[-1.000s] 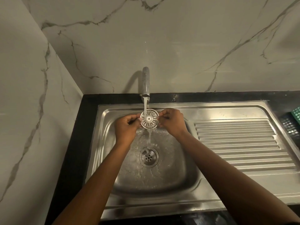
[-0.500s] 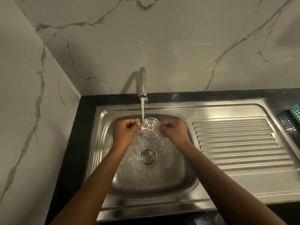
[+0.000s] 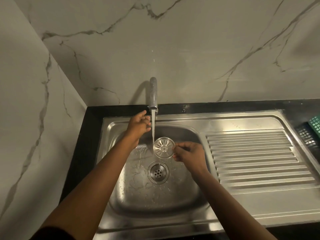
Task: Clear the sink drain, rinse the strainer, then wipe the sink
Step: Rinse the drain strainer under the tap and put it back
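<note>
A round metal strainer (image 3: 163, 147) with slots hangs over the steel sink basin (image 3: 183, 196), just right of the running water stream (image 3: 153, 130). My right hand (image 3: 187, 151) pinches the strainer's right rim. My left hand (image 3: 139, 124) is raised near the faucet spout (image 3: 153, 94), to the left of the stream, fingers apart and holding nothing. The open drain (image 3: 158, 172) lies below the strainer in the wet basin floor.
A ribbed steel drainboard (image 3: 256, 153) extends to the right of the basin. A black basket (image 3: 307, 137) and a green basket (image 3: 316, 124) sit at the far right on the black counter. Marble walls close in behind and on the left.
My left hand has let go of the strainer and moved up toward the faucet. My right hand alone holds the strainer, now lower and right of the stream.
</note>
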